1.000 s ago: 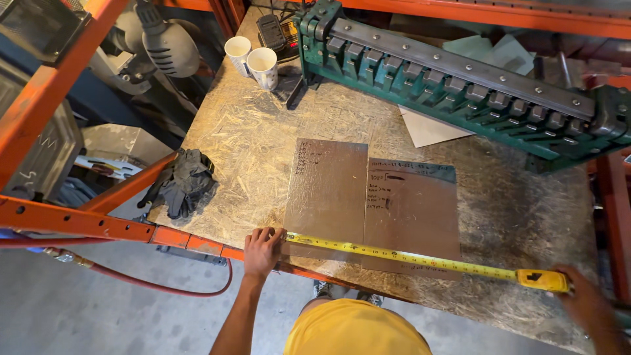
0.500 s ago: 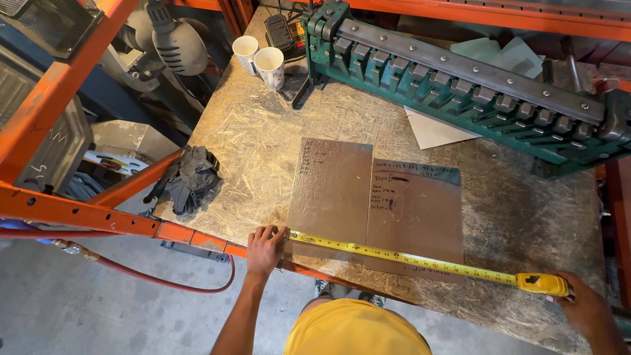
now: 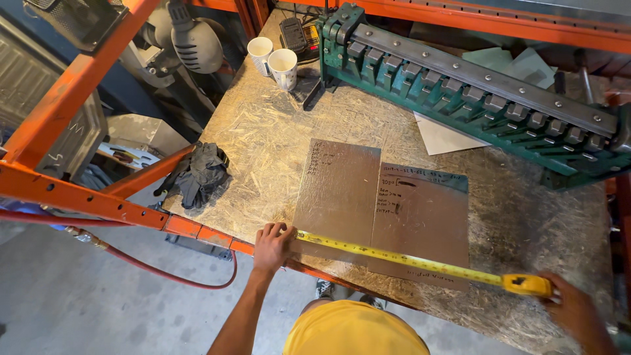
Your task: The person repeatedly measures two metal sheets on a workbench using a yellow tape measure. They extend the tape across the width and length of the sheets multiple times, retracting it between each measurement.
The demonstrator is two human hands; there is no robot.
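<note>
Here, one green brake [image 3: 473,92] spans the bench [image 3: 276,144]; two metal sheets [image 3: 388,207] lie side by side. The left hand [image 3: 273,242] pins the tape [image 3: 401,261] end at the sheets' corner; the right hand [image 3: 573,306] grips its case. Two cups [image 3: 275,59].

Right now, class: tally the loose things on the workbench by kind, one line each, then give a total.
Metal sheets: 2
Cups: 2
Tape measure, stretched between the left hand and the right hand: 1
Dark gloves: 1 bundle
Total: 6
</note>
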